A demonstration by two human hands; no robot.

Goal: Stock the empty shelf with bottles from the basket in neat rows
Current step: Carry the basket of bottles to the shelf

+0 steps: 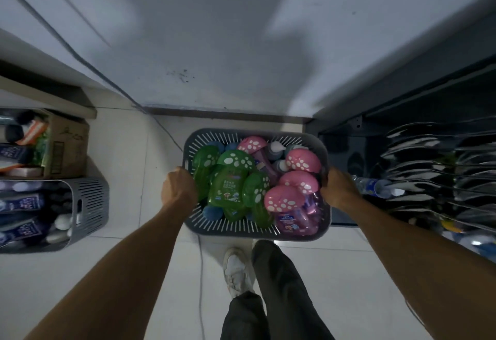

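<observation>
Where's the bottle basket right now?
Head view, centre: the basket, gripped at its ends by the left hand and right hand, ahead of the white shoe.

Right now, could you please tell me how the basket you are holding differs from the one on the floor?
The held basket is gripped at its ends by the left hand and right hand; the floor basket stands untouched by a cardboard box. The held basket carries spotted-cap green bottles and pink bottles; the floor basket holds dark-labelled bottles with white caps. Both are grey slotted plastic.
</observation>
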